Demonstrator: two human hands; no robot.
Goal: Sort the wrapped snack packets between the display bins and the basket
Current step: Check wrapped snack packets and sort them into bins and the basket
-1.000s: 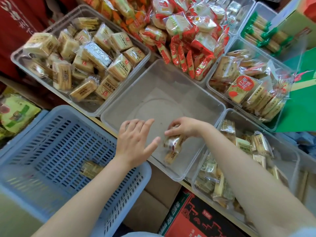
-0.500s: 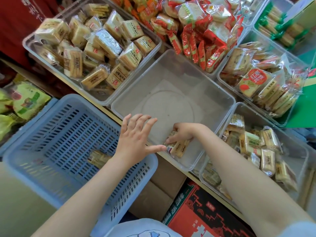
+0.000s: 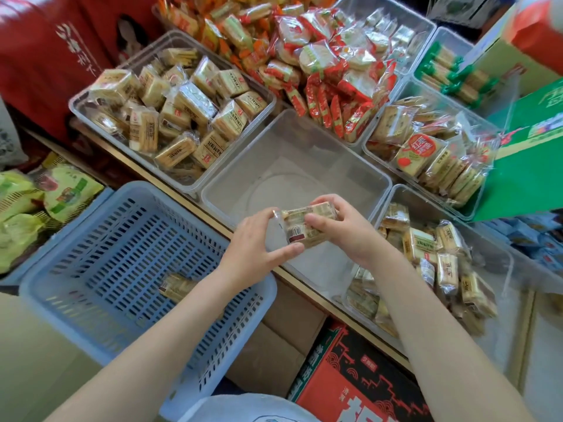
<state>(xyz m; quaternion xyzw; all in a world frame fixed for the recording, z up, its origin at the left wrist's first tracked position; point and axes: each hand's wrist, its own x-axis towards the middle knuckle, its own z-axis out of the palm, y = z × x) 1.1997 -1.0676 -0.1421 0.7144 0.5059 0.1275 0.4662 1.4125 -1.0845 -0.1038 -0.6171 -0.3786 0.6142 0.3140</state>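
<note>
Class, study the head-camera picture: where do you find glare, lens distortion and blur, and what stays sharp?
Head view: glare glints off the clear wrappers of the red-and-white snack packets; the wide lens bends the wooden shelf edge and stretches both forearms; the orange-and-white carton at the top right corner is smeared; the beige wrapped packet, held between left hand and right hand, stays fairly sharp.

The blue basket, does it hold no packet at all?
No, one wrapped packet lies on the floor of the blue basket, partly hidden behind the left forearm.
</note>
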